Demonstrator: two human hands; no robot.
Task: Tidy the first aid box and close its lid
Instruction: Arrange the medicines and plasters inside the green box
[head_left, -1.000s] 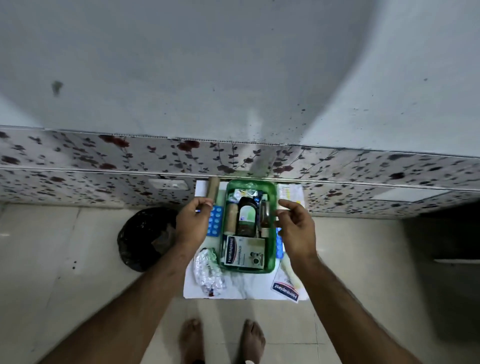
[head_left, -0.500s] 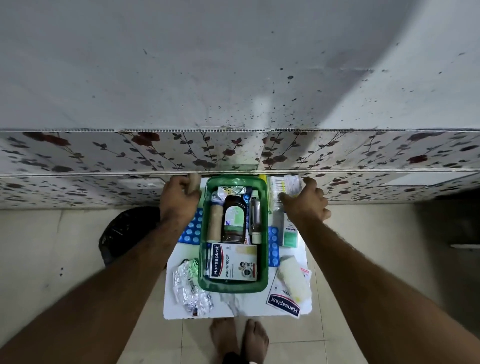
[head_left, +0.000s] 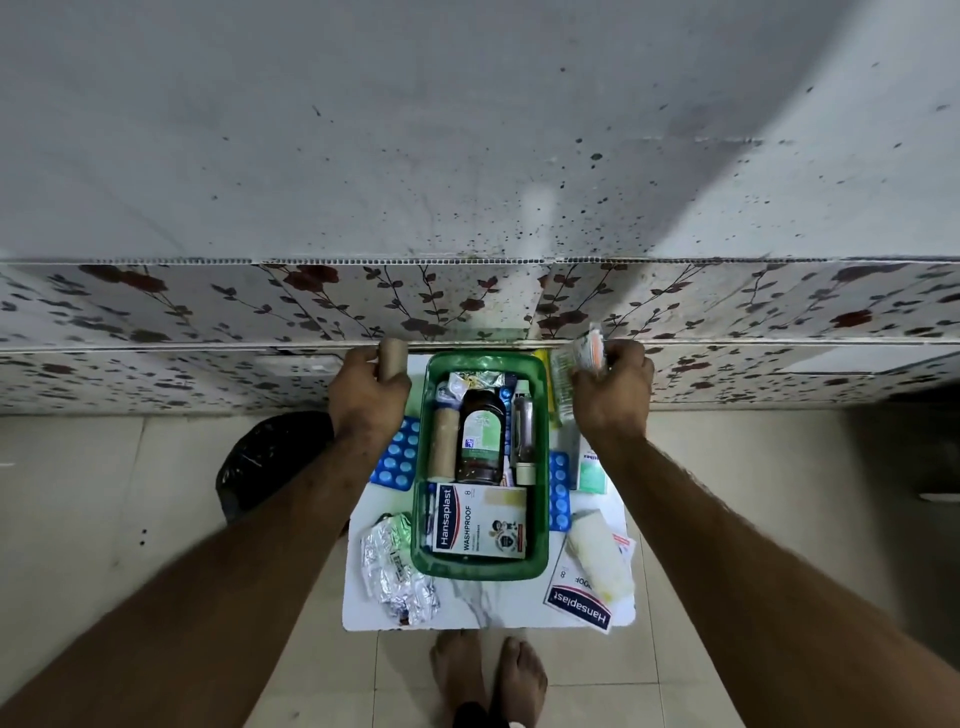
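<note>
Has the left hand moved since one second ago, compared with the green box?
Yes. The left hand went from beside the green box middle toward its far corner, gripping a brown roll.

The green first aid box (head_left: 480, 566) stands open, no lid on it. Inside, a brown bottle (head_left: 480, 441) lies in the middle, a plaster carton (head_left: 480, 519) below it, a tan roll (head_left: 443, 444) to its left.

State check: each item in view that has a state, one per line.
green first aid box: open, no lid on, packed with items
left hand: closed around a tan roll
tan roll: held upright, outside the box
right hand: gripping a clear packet
clear packet: held, outside the box
brown bottle: lying flat in the box, capped
Hansaplast carton: lying flat in the box
foil strips: crumpled, loose on the board
</note>
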